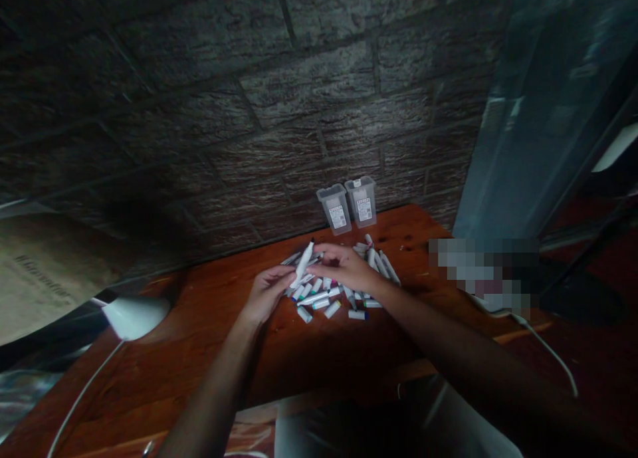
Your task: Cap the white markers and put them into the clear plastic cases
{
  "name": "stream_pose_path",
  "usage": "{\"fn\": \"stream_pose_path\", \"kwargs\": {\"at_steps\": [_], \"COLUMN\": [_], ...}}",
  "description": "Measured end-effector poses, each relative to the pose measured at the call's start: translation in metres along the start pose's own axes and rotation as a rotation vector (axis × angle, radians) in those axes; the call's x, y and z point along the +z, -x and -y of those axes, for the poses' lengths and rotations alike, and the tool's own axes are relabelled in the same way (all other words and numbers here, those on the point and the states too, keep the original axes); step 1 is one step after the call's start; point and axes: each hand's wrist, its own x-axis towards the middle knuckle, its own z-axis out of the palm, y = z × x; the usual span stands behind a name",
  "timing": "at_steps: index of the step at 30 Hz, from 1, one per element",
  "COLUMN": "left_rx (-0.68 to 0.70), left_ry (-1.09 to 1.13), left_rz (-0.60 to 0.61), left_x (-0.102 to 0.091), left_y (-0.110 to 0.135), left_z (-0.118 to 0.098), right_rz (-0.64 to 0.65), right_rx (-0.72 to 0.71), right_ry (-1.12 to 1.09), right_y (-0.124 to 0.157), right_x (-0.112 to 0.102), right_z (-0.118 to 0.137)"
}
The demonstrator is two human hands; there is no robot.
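Observation:
Near the middle of the view, a white marker (304,261) with a dark upper end is held at a slant above the pile. My left hand (267,293) is closed around its lower end, thumb and fingers pinching it. My right hand (349,266) is beside the marker from the right, thumb and forefinger apart, their tips close to its side; whether they touch it is hard to tell. Below and around both hands lie loose white markers (319,297) and short caps with coloured ends, such as a blue-ended cap (357,315) and a yellow-ended cap (332,309).
Two clear plastic containers (335,209) with labels stand by the brick wall (309,112). On the left of the wooden table (199,338) are a white lamp-like object (137,317) with a cable and a brown paper bag (44,272). A blurred-out object (481,272) lies right.

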Motion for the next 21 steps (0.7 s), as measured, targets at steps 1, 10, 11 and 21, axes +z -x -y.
{"fn": "stream_pose_path", "kwargs": {"at_steps": [1,10,11,21], "left_rx": [0.002,0.199,0.177,-0.07], "left_ry": [-0.035,-0.172,-0.15,0.109], "left_rz": [0.022,-0.201,-0.205,0.107], "left_x": [0.002,0.005,0.004,0.017], "left_y": [0.0,-0.005,-0.006,0.0], "left_z": [0.001,0.004,0.004,-0.001], "right_rz": [0.034,-0.176,-0.204,0.085], "right_rx": [-0.014,-0.09,-0.096,-0.223], "right_ry": [-0.009,-0.097,-0.089,0.393], "right_y": [0.0,-0.002,-0.002,0.008], "right_x": [0.001,-0.018,-0.019,-0.004], "right_z": [-0.001,0.007,0.008,0.003]}}
